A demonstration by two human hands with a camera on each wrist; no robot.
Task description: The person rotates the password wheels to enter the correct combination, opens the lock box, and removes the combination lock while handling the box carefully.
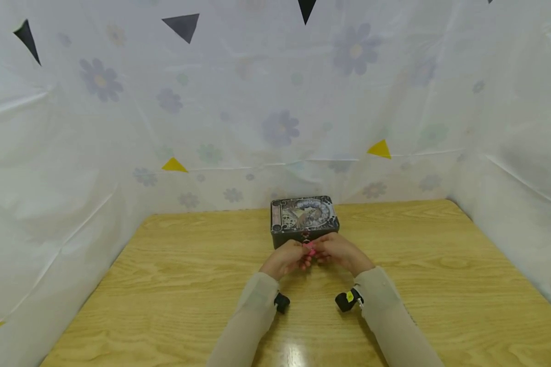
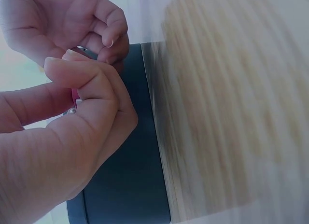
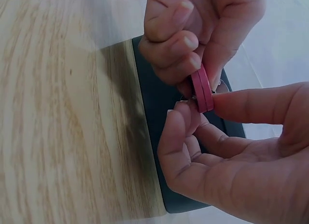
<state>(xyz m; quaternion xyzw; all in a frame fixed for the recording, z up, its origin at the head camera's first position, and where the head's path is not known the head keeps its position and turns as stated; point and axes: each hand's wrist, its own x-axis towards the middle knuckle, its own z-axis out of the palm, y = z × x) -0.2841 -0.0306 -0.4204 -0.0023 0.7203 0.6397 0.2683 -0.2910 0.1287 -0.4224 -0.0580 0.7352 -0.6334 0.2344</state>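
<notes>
left hand (image 1: 286, 256) and right hand (image 1: 340, 251) both pinching one small pink piece (image 3: 202, 89); piece is at near side of dark box (image 1: 283, 238), patterned lid (image 1: 304, 214) down, box resting on wood-grain table (image 1: 183, 285)

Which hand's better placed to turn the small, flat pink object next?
Probably the right hand: its thumb rests against one side of the pink object, its fingers curled near the other. The left hand grips the object too, so the advantage looks slight.

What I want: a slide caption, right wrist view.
Left hand and right hand pinch a pink padlock-like piece by a dark box on a wood-grain tabletop.
</notes>
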